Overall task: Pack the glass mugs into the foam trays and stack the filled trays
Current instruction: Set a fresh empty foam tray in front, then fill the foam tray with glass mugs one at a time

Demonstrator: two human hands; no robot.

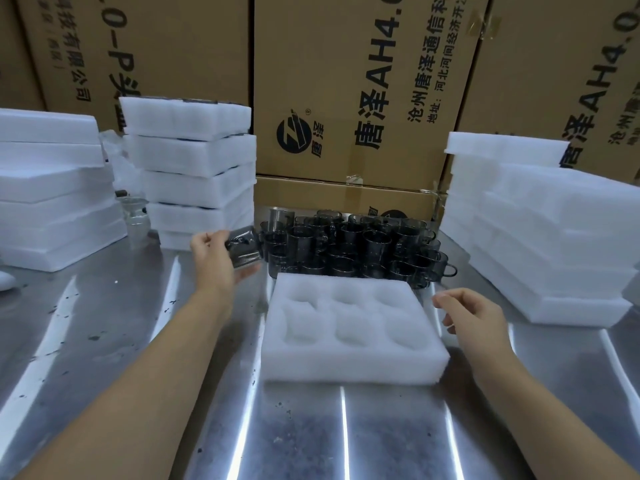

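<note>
The left forearm (162,362) and the right forearm (533,393) are bare and extended forward from the lower corners of the view. The left hand (216,261) is reached further out, palm turned inward. Its fingers and thumb are curled round a dark glass mug (244,252), which is held tilted and appears blurred. The right hand (474,318) is held nearer, with its fingers loosely bent and nothing gripped.
</note>
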